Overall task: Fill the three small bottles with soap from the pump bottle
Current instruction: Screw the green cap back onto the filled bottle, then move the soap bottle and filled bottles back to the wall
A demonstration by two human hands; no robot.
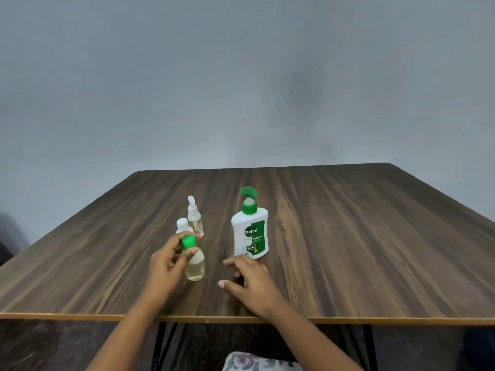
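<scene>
A white pump bottle [250,234] with a green pump head stands upright near the middle of the wooden table [348,236]. Left of it are three small clear bottles. The nearest small bottle [196,266], green-capped and holding pale liquid, stands upright with my left hand [167,266] curled around its neck and cap. Behind it a white-capped small bottle [183,225] is partly hidden by my fingers. A slim spray bottle [195,218] with a white top stands farthest back. My right hand [251,282] rests on the table in front of the pump bottle, fingers spread, holding nothing.
The table's front edge [80,315] runs just below my wrists, with black metal legs [163,341] under it. A grey wall rises behind the table. A piece of floral fabric [254,362] shows at the bottom.
</scene>
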